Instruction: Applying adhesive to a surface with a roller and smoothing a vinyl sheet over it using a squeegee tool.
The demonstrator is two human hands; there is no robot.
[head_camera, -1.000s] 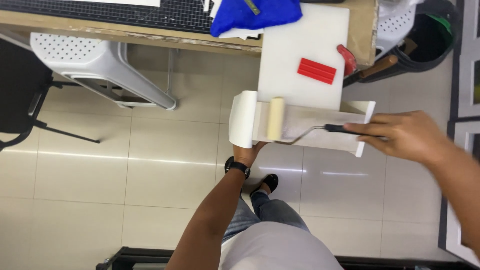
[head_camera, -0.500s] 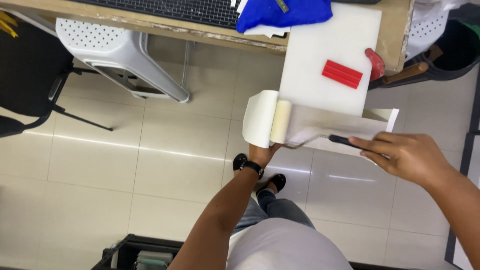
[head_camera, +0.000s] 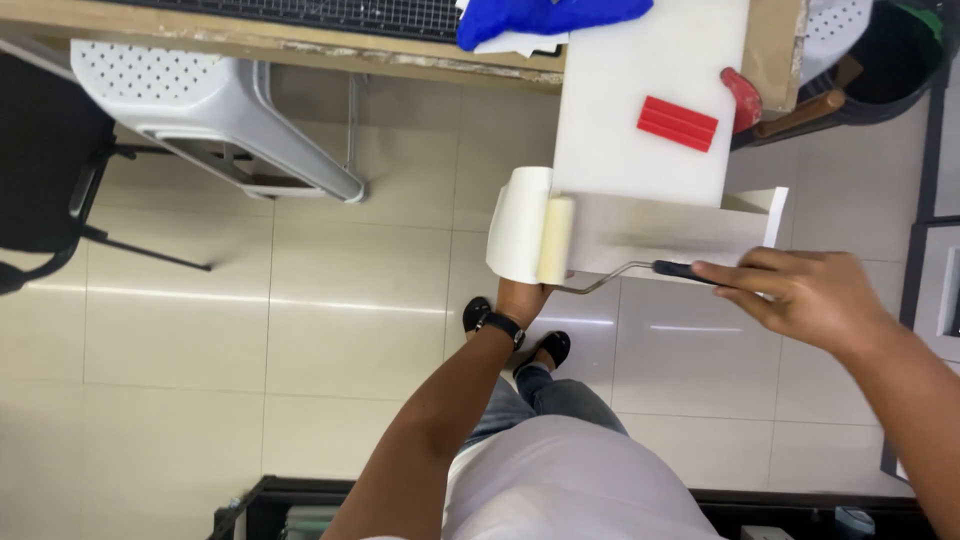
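Holding the roller (head_camera: 556, 240) by its handle, my right hand (head_camera: 800, 295) closed its grip; roller lay leftward, crosswise; left hand (head_camera: 522, 298) gripped the sheet (head_camera: 660, 235) beneath.

Most of the left hand (head_camera: 522, 298) is hidden under the cream sheet (head_camera: 517, 235), so its grip cannot be told. The right hand (head_camera: 800, 297) covers the back of the roller handle (head_camera: 684, 270). The blue cloth (head_camera: 545, 17) and the white board (head_camera: 650, 100) on the tabletop (head_camera: 250, 35) are cut off by the far edge. The black chair (head_camera: 45, 170) runs off the left edge. A red-ended tool (head_camera: 740, 98) lies partly behind the board, perhaps a mallet. The dark bin (head_camera: 895, 55) is clipped at the corner.
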